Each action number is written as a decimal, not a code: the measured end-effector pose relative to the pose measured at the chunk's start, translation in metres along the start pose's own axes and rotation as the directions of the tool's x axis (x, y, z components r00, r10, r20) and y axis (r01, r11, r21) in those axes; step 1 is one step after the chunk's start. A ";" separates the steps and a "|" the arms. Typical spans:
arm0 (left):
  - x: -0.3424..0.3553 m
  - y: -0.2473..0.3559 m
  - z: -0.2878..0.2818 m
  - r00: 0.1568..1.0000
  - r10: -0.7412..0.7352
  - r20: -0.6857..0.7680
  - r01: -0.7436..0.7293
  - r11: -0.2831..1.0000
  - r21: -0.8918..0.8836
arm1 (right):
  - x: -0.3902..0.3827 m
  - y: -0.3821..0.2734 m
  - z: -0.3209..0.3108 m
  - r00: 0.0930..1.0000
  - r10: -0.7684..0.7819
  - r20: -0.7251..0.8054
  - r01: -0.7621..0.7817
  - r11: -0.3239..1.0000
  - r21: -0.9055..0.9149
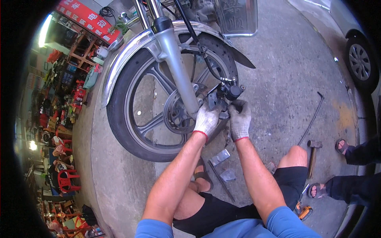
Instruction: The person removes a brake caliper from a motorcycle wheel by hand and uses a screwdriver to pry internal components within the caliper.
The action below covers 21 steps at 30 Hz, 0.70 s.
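A motorcycle's front wheel (122, 122) stands before me, with a silver fork leg (177, 65) running down to its hub. Beside the hub, a black brake caliper (232, 93) hangs off the brake disc (171, 118), a hose joined to its top. My left hand (207, 120), in a white and grey work glove, is closed on the caliper's near side by the fork's lower end. From the right, my right hand (240, 119), gloved alike, grips the caliper's lower part with bent fingers. The gloves hide the fingertips and the caliper's underside.
On the concrete lie a small box (220, 157), a dark rod (222, 182), a clear plastic bag (228, 175), a hammer (313, 160), a long bent bar (312, 119) and an orange-black tool (304, 212). Another person's sandalled foot (316, 190) is at right, near a parked car (353, 20).
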State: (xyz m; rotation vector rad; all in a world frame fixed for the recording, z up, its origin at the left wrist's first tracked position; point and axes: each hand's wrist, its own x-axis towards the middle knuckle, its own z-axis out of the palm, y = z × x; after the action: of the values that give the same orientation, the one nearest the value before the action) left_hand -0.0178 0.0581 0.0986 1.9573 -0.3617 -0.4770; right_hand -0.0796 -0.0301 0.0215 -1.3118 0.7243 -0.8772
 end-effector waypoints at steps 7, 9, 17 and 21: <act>-0.001 -0.003 -0.003 0.999 0.034 0.014 -0.035 0.999 0.037 | 0.014 -0.009 -0.004 0.853 0.384 0.353 -0.453 0.881 0.135; -0.001 -0.001 -0.004 1.000 -0.001 0.014 0.000 0.997 0.072 | 0.013 -0.017 -0.004 0.857 0.378 0.350 -0.442 0.888 0.125; -0.009 0.018 -0.007 0.999 -0.029 0.026 0.024 0.984 0.175 | 0.012 -0.018 -0.003 0.897 0.318 0.307 -0.378 0.912 0.160; -0.011 0.023 -0.006 0.997 0.052 -0.054 -0.027 0.921 0.389 | 0.010 -0.024 -0.006 0.895 0.315 0.315 -0.384 0.904 0.189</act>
State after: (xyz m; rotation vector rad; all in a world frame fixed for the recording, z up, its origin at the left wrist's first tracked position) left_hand -0.0258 0.0585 0.1235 2.3395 -0.4835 -0.3326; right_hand -0.0830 -0.0430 0.0444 -1.0102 0.5845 -0.4579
